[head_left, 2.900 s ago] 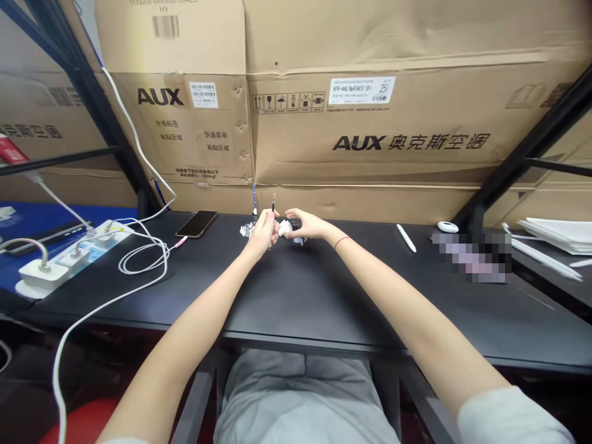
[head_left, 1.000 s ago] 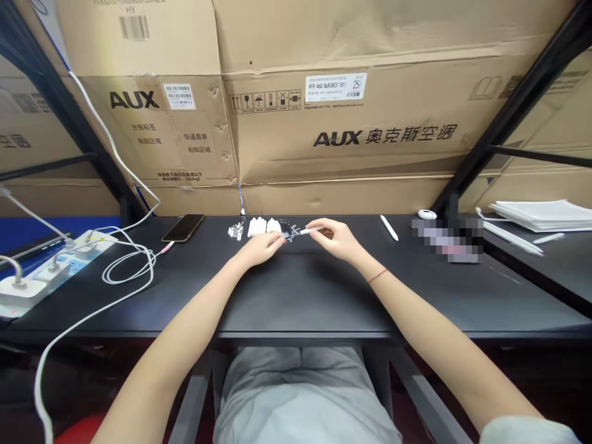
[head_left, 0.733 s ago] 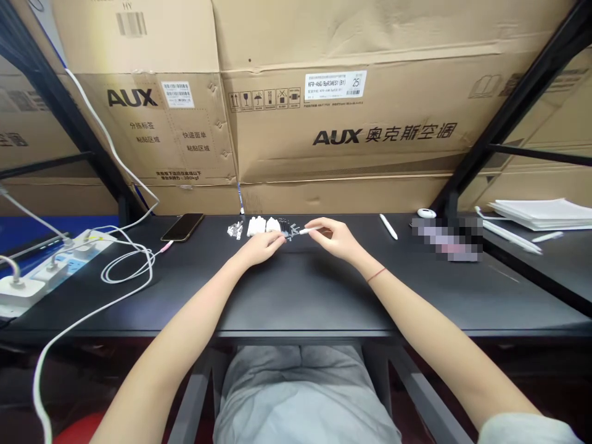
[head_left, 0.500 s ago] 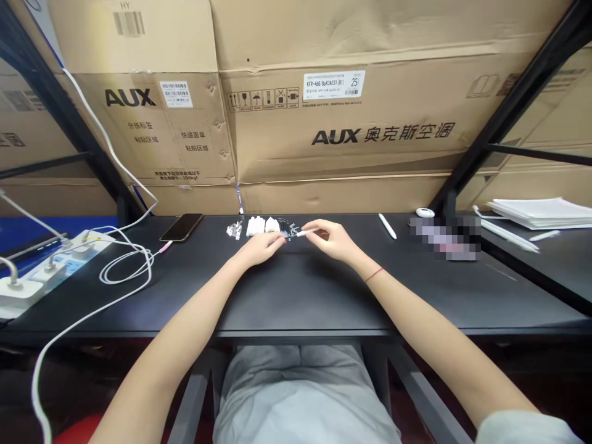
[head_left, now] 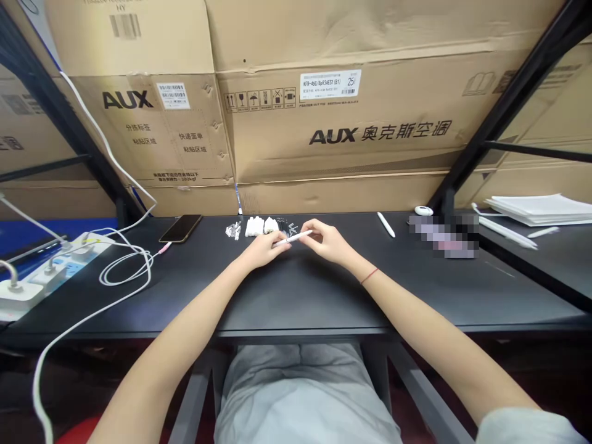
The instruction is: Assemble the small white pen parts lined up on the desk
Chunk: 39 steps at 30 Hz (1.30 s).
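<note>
My left hand [head_left: 263, 249] and my right hand [head_left: 326, 241] meet over the far middle of the black table [head_left: 296, 290]. Between them runs a thin white pen barrel [head_left: 292, 238], pinched by the fingers of both hands, its left tip at my left fingertips. Just behind the hands lies a row of small parts: clear bits [head_left: 232, 230], white caps [head_left: 255, 226] and dark thin pieces [head_left: 287, 225]. A red thread circles my right wrist.
A phone [head_left: 180, 228] lies at the back left, cabled to a power strip [head_left: 50, 271] with white chargers and looped cable [head_left: 124, 271]. A white pen [head_left: 385, 224] and a small white round thing [head_left: 421, 211] lie back right. Cardboard boxes [head_left: 351, 117] wall the back; white paper [head_left: 541, 208] lies on the right.
My right hand has brought the white barrel left and slightly nearer, and my left fingers have now closed on its tip. Earlier, both hands were raised with a thin dark rod.
</note>
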Motion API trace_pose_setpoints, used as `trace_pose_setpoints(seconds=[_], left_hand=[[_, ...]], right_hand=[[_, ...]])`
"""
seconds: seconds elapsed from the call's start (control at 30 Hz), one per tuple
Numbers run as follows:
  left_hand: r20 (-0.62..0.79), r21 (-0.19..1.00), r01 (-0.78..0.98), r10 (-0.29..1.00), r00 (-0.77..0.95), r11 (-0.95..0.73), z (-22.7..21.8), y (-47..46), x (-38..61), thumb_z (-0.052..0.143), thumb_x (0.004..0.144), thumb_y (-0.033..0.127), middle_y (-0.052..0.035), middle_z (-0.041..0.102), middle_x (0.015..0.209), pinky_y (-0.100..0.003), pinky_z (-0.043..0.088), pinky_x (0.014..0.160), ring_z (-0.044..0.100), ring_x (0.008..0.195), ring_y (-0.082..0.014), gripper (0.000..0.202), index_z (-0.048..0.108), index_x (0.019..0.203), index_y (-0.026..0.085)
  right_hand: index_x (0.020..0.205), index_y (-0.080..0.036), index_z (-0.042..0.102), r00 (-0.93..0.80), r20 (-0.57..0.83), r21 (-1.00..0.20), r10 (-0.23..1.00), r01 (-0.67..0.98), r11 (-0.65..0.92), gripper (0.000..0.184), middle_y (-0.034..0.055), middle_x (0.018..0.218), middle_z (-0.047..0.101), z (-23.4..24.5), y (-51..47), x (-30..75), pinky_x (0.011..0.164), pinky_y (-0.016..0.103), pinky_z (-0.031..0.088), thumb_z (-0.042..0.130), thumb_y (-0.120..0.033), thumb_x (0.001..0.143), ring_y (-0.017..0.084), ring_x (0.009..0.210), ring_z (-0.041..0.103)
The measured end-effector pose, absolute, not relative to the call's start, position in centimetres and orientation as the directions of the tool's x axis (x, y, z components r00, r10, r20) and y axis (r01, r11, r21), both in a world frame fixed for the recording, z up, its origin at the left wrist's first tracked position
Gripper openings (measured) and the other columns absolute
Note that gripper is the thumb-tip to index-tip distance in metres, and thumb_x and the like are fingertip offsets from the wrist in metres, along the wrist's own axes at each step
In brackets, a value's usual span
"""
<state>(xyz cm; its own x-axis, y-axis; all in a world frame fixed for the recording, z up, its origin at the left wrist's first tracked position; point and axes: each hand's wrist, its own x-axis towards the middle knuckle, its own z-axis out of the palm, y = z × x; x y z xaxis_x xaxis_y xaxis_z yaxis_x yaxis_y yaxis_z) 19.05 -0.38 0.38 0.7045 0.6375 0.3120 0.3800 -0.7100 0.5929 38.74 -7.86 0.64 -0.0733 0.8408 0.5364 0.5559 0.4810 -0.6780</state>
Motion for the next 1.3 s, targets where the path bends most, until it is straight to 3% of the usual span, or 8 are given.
trace_pose_setpoints(seconds=[0.2,0.37,0.53,0.7,0.87,1.0,1.17,1.3], left_hand=[[0.334,0.568,0.379,0.625,0.705,-0.731,0.44,-0.2,18.88,0.055,0.082,0.04,0.0011,0.06,0.068,-0.025,0.041,0.064,0.051,0.061,-0.0141,0.025,0.067,0.089,0.02],[0.426,0.51,0.367,0.599,0.678,-0.778,0.59,-0.21,18.81,0.056,0.083,0.037,-0.0039,0.068,0.085,-0.029,0.045,0.075,0.059,0.075,-0.0179,0.022,0.067,0.093,0.021],[0.454,0.45,0.426,0.612,0.647,-0.785,0.88,-0.2,18.75,0.054,0.085,0.033,-0.0051,0.069,0.091,-0.03,0.046,0.079,0.061,0.081,-0.0197,0.019,0.067,0.094,0.022],[0.485,0.427,0.41,0.586,0.648,-0.806,1.01,-0.09,18.62,0.057,0.084,0.031,-0.0049,0.069,0.089,-0.031,0.044,0.081,0.061,0.081,-0.0201,0.016,0.068,0.092,0.022],[0.499,0.413,0.406,0.576,0.647,-0.815,1.07,-0.13,18.59,0.058,0.084,0.03,-0.0053,0.069,0.088,-0.031,0.044,0.079,0.061,0.081,-0.0206,0.016,0.068,0.093,0.022],[0.498,0.395,0.395,0.555,0.666,-0.829,1.13,-0.25,18.58,0.057,0.085,0.03,-0.0053,0.069,0.086,-0.031,0.044,0.079,0.061,0.08,-0.0207,0.016,0.068,0.092,0.022],[0.508,0.322,0.414,0.524,0.684,-0.852,1.09,-0.22,18.61,0.056,0.086,0.03,-0.0054,0.07,0.09,-0.03,0.045,0.079,0.063,0.083,-0.0202,0.017,0.068,0.095,0.021],[0.522,0.24,0.428,0.488,0.7,-0.871,1.05,-0.23,18.53,0.054,0.088,0.029,-0.0043,0.07,0.089,-0.029,0.046,0.079,0.063,0.083,-0.0189,0.017,0.067,0.096,0.021]], right_hand=[[0.082,-0.021,0.065,-0.029,0.531,-0.727,0.847,0.497,0.473,0.02,0.0034,0.086,0.071,0.69,-7.92,38.76,0.074,0.032,0.053,0.064,-0.04,0.076,0.018,0.075,0.066],[0.06,-0.02,0.057,0.001,0.459,-0.699,0.888,0.617,0.36,0.035,0.0002,0.055,0.062,0.58,-7.82,38.75,0.06,0.029,0.047,0.057,-0.049,0.08,0.014,0.053,0.056],[0.095,-0.022,0.056,-0.047,0.554,-0.663,0.831,0.579,0.475,0.03,-0.0003,0.074,0.063,0.31,-7.56,38.82,0.061,0.028,0.047,0.061,-0.046,0.077,0.014,0.061,0.057],[0.071,-0.022,0.053,-0.05,0.512,-0.62,0.858,0.67,0.409,0.026,-0.0008,0.059,0.058,0.16,-7.64,38.84,0.057,0.027,0.043,0.049,-0.043,0.087,0.013,0.053,0.053],[0.097,-0.022,0.056,-0.097,0.58,-0.584,0.809,0.643,0.495,0.023,0.0031,0.086,0.066,0.03,-7.64,38.76,0.065,0.028,0.047,0.057,-0.038,0.081,0.015,0.065,0.059],[0.076,-0.022,0.058,-0.095,0.55,-0.535,0.83,0.723,0.438,0.024,0.0014,0.066,0.062,-0.06,-7.76,38.65,0.06,0.028,0.044,0.048,-0.04,0.089,0.015,0.056,0.054],[0.087,-0.021,0.06,-0.141,0.613,-0.476,0.777,0.719,0.507,0.015,0.0026,0.079,0.066,0.05,-7.87,38.76,0.061,0.026,0.044,0.057,-0.035,0.083,0.015,0.062,0.056],[0.075,-0.021,0.06,-0.121,0.586,-0.457,0.801,0.767,0.45,0.023,0.0005,0.063,0.061,-0.06,-7.79,38.86,0.056,0.025,0.041,0.053,-0.038,0.087,0.013,0.053,0.052]])
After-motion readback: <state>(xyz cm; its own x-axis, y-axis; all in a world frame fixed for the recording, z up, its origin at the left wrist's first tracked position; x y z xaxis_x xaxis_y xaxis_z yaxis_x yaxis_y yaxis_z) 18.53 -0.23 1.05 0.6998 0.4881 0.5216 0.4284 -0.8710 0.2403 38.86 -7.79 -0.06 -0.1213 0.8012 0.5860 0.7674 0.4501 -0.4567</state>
